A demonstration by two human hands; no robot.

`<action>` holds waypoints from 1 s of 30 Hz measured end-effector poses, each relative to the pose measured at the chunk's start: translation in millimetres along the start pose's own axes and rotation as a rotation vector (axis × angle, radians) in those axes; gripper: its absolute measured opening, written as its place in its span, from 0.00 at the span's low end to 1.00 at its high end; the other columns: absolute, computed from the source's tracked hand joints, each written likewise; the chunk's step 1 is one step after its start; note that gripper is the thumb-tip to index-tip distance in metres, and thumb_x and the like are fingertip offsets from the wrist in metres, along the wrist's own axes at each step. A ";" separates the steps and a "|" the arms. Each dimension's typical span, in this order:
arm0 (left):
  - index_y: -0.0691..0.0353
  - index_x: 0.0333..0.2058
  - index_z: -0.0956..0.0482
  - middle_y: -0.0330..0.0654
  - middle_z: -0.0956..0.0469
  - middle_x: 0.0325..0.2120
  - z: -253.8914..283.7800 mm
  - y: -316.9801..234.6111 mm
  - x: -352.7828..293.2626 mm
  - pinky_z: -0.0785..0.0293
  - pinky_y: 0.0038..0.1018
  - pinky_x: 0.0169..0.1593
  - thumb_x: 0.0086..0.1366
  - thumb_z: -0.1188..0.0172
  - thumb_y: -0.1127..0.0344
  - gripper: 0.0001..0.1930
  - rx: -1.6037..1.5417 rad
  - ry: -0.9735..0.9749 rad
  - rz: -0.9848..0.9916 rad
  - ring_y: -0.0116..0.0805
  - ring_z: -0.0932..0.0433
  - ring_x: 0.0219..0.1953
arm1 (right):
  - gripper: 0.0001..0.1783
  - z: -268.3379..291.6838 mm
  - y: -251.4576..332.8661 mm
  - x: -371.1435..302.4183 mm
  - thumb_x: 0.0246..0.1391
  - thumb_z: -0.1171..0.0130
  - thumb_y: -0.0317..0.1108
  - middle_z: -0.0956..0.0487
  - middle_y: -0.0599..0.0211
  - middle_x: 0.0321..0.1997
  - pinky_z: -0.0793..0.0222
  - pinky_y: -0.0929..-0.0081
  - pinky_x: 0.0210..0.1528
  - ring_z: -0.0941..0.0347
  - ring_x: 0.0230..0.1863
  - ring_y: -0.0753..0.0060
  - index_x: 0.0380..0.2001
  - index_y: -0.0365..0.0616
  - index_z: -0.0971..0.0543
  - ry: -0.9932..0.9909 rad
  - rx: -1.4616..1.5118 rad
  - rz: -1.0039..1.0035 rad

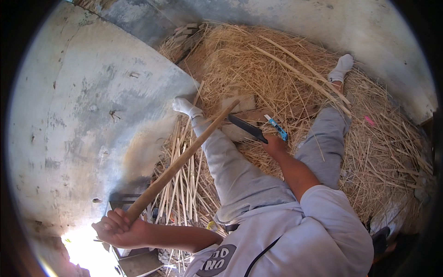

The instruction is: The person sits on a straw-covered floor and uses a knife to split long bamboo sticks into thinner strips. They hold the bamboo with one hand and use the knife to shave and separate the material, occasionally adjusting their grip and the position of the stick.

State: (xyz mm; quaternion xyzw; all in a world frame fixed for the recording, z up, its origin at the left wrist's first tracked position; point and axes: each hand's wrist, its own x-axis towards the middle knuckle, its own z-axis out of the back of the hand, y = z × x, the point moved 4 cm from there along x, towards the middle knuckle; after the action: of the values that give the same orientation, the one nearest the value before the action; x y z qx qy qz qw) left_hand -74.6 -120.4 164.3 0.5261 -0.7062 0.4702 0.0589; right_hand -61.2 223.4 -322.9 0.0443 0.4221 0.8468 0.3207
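Note:
My left hand is closed around the thick lower end of a long wooden pole. The pole slants up and away to the right, its far end near the middle of the view, crossing over my left shin. My right hand grips a knife with a broad black blade, which points left toward the pole's far end. A small gap appears between blade and pole, though I cannot tell their depth. Just beyond my right hand is a blue utility knife with its pale blade tip showing; it seems to lie on the ground.
I sit with legs spread on straw and shavings. Two long split strips lie by my right foot. Thin sticks are piled left of my left leg. A stained wall stands close on the left, another at the back.

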 end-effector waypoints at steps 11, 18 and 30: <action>0.51 0.18 0.43 0.30 0.49 0.12 20.9 24.2 24.3 0.51 0.21 0.20 0.67 0.44 0.62 0.21 0.001 -0.132 0.049 0.21 0.50 0.13 | 0.09 6.7 -8.1 -8.5 0.53 0.35 0.39 0.18 0.57 0.33 0.26 0.53 0.41 0.20 0.38 0.50 0.35 0.48 0.17 -0.055 -0.065 -0.007; 0.51 0.19 0.44 0.30 0.51 0.12 15.9 21.1 19.5 0.54 0.19 0.17 0.68 0.48 0.64 0.19 0.023 0.013 -0.032 0.19 0.52 0.11 | 0.16 28.2 48.5 2.9 0.51 0.35 0.44 0.17 0.53 0.30 0.25 0.53 0.39 0.19 0.32 0.48 0.38 0.45 0.15 0.035 0.102 0.271; 0.50 0.20 0.42 0.29 0.50 0.10 36.1 12.6 23.0 0.54 0.18 0.15 0.71 0.52 0.63 0.18 -0.138 0.371 -0.082 0.18 0.53 0.10 | 0.11 93.0 212.3 -65.9 0.41 0.33 0.40 0.23 0.60 0.17 0.30 0.62 0.24 0.23 0.20 0.54 0.25 0.44 0.17 0.239 0.367 1.012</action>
State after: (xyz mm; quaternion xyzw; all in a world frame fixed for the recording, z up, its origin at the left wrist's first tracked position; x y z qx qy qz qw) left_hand -79.9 -162.4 150.1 0.4534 -0.6917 0.5068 0.2432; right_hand -84.2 156.0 -92.8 0.2003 0.5223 0.8069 -0.1896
